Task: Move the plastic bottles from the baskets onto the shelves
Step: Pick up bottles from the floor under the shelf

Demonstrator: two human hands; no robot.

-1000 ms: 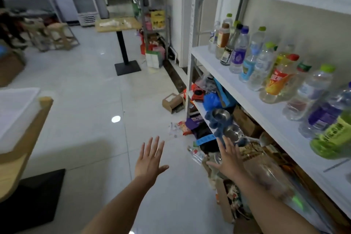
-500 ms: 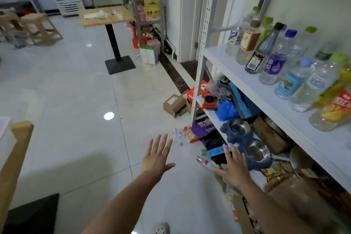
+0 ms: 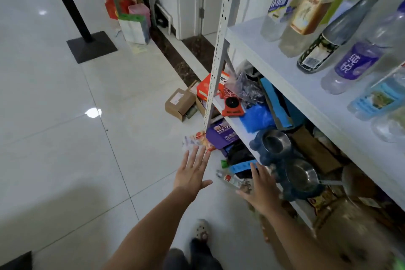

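- Left hand [image 3: 190, 173] is flat over the floor tiles [image 3: 87, 160], fingers spread, holding nothing. Right hand [image 3: 260, 193] is the same: splayed and empty, at the edge of the lower shelf clutter [image 3: 276, 142].
- Bottles?
- Row of plastic bottles [image 3: 359, 59] stands on the white shelf [image 3: 274, 61], up right, well apart from both hands. One small bottle [image 3: 232, 180] lies on its side low down between the hands, just beside the right one. No baskets in view.
- Handling call on the small one?
- Fill level unreadable. Going by size, I'd guess it's light. The thin clear wall should dent under a hard squeeze but not crack. It's smooth, and the label adds some grip. Round and lying down, so it probably rolls if nudged.
- Grip point?
- Wrap the body at the label, thumb opposing fingers. The neck under the cap is the fallback. One hand should do.
- Shelf row?
- Tall, narrow, packed close. The dark-capped bottle [image 3: 341, 30] seems to touch its neighbours, but blur leaves that unsure. I'd set new ones upright on the bare front strip, base first. A bump could topple the row.
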